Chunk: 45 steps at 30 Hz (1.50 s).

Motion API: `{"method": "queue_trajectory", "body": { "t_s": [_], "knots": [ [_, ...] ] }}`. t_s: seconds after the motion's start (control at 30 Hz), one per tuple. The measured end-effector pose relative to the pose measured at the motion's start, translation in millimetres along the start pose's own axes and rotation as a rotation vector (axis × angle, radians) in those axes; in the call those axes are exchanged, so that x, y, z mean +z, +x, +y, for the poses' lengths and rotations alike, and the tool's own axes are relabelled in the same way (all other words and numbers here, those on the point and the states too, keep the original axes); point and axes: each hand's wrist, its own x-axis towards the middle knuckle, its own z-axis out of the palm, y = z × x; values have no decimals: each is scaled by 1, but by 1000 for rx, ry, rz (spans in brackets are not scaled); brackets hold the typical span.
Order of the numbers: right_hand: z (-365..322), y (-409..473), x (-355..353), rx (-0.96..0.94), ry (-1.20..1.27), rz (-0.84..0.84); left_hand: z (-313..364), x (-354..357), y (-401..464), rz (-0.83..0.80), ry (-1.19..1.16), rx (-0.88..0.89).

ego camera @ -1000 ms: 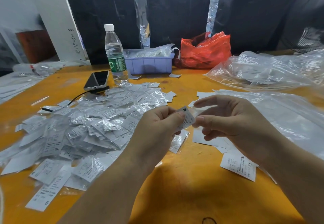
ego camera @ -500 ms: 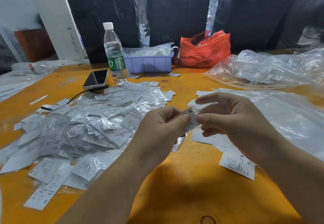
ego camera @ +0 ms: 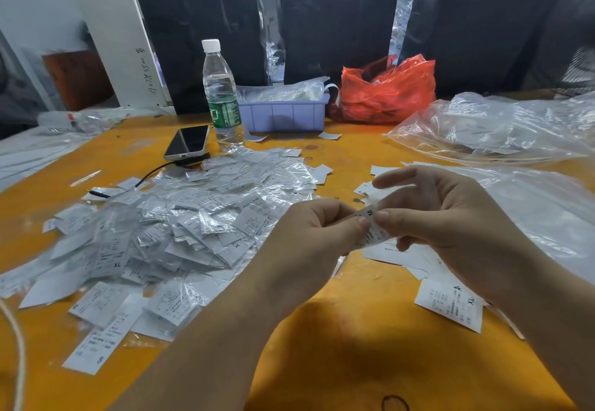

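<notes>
Head view: both hands' fingers pinch label (ego camera: 370, 227) (index of right hand (ego camera: 450, 217) raised); left hand (ego camera: 315, 233) curled.

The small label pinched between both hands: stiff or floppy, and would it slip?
Probably floppy: the label curves between the left hand and right hand. Likely very light, thin as the ones in the pile. The pile's glossy sleeves look slippery; bare paper probably less so.

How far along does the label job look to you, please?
Likely done: a big pile of sleeved labels lies on the left. In hand: the left hand and right hand pinch one label between them. Left to do, it seems: the few bare labels beneath the right hand.
</notes>
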Motion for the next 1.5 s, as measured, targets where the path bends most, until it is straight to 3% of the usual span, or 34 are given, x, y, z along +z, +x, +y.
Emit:
{"method": "queue_trajectory", "body": {
  "t_s": [0.27,0.77,1.03,1.37,1.5],
  "knots": [
    [-1,0,1,2,45,-25,0,-1,1,12,23,-61],
    [0,0,3,62,-47,-93,-1,-1,1,87,37,28],
    [1,3,-1,145,154,-20,6,0,1,96,-245,-155],
    [0,-2,9,156,129,-35,2,4,-3,137,14,49],
    [-2,-2,7,165,121,0,3,3,-2,149,-5,20]
  ]
}}
